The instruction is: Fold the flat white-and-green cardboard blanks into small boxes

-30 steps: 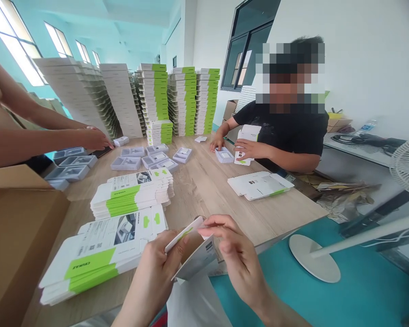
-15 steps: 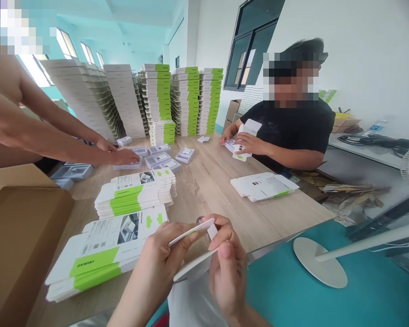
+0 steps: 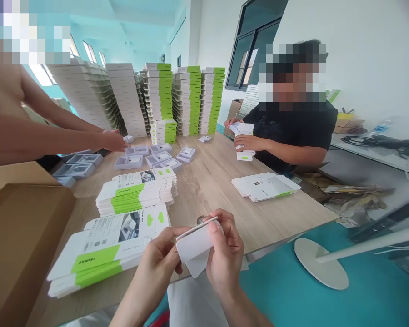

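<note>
A small white cardboard box (image 3: 195, 244) is held between my two hands above the near table edge, its flap end facing me. My left hand (image 3: 162, 252) pinches its left side, and my right hand (image 3: 226, 250) grips the right side with the thumb pressed on a white flap. One flap lies across the end, while another hangs down below it. The far side of the box is hidden. Left of my hands lie two piles of flat printed boxes, a nearer pile (image 3: 98, 256) and a farther pile (image 3: 132, 193), white and green.
Several clear plastic trays (image 3: 129, 162) lie beyond the piles, near a co-worker's hands (image 3: 114, 141). Another person (image 3: 293, 131) across the table holds a box. Flat boxes (image 3: 266, 186) lie at right. Tall box stacks (image 3: 158, 95) stand behind; a brown carton (image 3: 44, 236) is at left.
The box end has been folded over, with my right thumb now pressing on its flap. The left co-worker's hands have lifted off a tray. The other person's box has turned more upright.
</note>
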A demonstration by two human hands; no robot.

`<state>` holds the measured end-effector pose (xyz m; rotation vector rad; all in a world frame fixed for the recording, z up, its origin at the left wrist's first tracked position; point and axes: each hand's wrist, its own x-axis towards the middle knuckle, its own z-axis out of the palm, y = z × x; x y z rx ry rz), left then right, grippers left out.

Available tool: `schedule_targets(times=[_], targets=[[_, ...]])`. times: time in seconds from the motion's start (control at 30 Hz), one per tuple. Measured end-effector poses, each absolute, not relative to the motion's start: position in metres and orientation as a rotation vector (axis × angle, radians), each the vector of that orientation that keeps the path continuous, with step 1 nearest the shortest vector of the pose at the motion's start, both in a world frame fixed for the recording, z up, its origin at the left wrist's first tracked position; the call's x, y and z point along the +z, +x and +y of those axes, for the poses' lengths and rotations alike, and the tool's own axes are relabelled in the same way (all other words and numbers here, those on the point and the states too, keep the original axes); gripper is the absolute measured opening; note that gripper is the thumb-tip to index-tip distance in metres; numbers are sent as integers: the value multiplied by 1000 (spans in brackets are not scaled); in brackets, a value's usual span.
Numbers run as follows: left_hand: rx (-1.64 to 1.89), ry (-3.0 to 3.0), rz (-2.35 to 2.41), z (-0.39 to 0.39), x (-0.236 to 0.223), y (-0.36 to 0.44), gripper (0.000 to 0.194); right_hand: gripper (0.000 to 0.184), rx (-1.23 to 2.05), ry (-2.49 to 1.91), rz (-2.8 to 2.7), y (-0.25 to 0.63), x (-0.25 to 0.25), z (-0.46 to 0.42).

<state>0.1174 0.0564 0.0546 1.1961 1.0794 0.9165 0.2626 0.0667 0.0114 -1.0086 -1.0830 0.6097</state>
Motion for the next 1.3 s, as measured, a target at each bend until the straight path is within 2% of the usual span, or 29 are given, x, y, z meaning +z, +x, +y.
schedule_targets(times=[0.13,0.3,0.43,0.5,0.57,0.73,0.93,1.0,1.1,1.2,1.3], targets=[[961,1118,1124,51,53,114,39,47,673,-962,-784,258,17,74],[1109,1091,1232,37,50,133,45,39,684,-1001,-710,250,24,77],[1510,1306,1497,30,34,159,38,34,686,-1055,-691,247,30,78],[1797,1598,1540,31,23,165,28,33,689,-1075,-697,245,31,78],[1895,1930,1552,34,13,164,21,33,679,-1077,-713,243,31,79],[1606,2276,1633,38,13,153,27,36,660,-1000,-754,242,27,81],[1498,2331,1618,40,25,149,29,34,757,-858,-748,247,16,84],[1473,2295,1618,41,27,149,26,29,784,-799,-773,249,13,84],[1445,2223,1607,44,29,147,24,12,857,-712,-799,254,11,83],[1429,2213,1561,47,29,144,24,19,915,-681,-848,261,11,82],[1427,2244,1550,51,27,141,26,13,874,-748,-994,267,13,82]])
